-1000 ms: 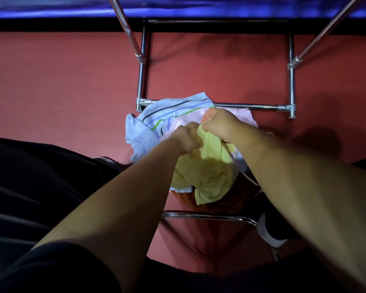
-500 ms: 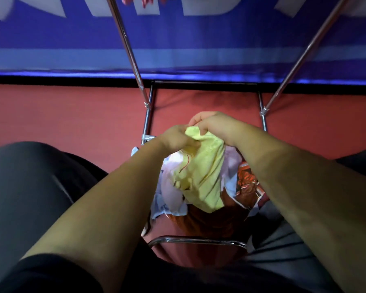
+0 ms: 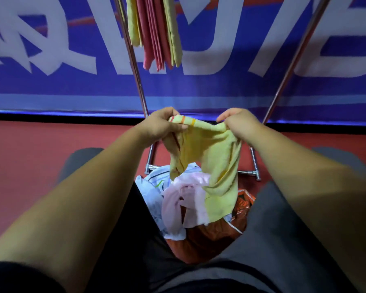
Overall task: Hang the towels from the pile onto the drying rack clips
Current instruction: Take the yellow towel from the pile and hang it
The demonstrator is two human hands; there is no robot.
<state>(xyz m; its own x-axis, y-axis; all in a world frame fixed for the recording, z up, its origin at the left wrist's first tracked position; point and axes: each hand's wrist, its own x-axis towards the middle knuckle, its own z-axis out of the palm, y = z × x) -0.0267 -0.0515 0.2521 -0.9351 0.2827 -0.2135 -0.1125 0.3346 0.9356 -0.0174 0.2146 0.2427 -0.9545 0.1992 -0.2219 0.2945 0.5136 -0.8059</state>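
Left hand (image 3: 160, 125) and right hand (image 3: 239, 125), mid-frame, each grasp a top corner of a yellow towel (image 3: 207, 163), stretching its upper edge between them. It hangs over the pile (image 3: 178, 199) in an orange bag (image 3: 209, 237) at lower center. Hung towels (image 3: 154, 32) fill the top center on the rack (image 3: 135, 66).

- A blue wall (image 3: 199, 87) fills the upper half of the view, printed with large white letters (image 3: 220, 60) that the frame cuts off.
- A thin orange-red streak (image 3: 82, 20) crosses the blue near the top left.
- A paler blue band (image 3: 51, 103) runs along the foot of the wall, its lower edge glowing brightly.
- Beneath it, a black strip (image 3: 51, 119) meets the red floor (image 3: 30, 161).
- The light is dim and soft.
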